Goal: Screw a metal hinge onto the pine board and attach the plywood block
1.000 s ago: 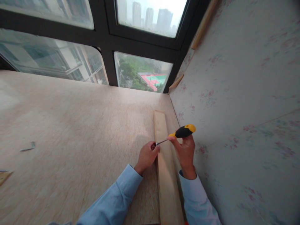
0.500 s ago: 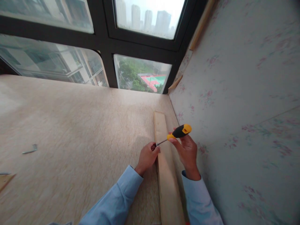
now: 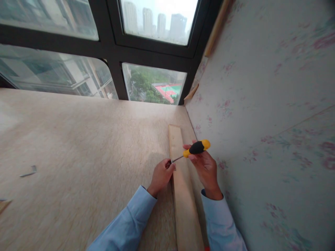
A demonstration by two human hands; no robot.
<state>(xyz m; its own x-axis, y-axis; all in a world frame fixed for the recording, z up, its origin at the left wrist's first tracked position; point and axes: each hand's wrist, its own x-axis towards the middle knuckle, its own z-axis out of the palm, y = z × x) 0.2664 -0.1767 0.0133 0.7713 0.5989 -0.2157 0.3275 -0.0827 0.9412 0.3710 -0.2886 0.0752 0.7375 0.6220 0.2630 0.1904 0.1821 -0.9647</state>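
Note:
My right hand [image 3: 205, 169] grips a screwdriver [image 3: 196, 147] with a yellow and black handle, its fingers curled around the front of the handle. The thin shaft slants down and left to my left hand [image 3: 161, 175]. There the thumb and fingers are pinched at the left edge of a long pale wooden board [image 3: 183, 195], around the screwdriver's tip. A small dark thing shows between those fingers, too hidden to name. The board lies lengthwise on the marbled surface, running from the bottom edge toward the window.
At the left lies a small bent metal piece [image 3: 28, 172], with the corner of a wooden piece [image 3: 4, 205] below it. A floral papered wall [image 3: 261, 115] rises close on the right. The dark window frame [image 3: 154, 52] stands at the back of the marbled surface [image 3: 86, 157].
My right fingers have shifted around the screwdriver handle, which has turned slightly. My left hand keeps its place at the board's edge. The whole view has drifted a little.

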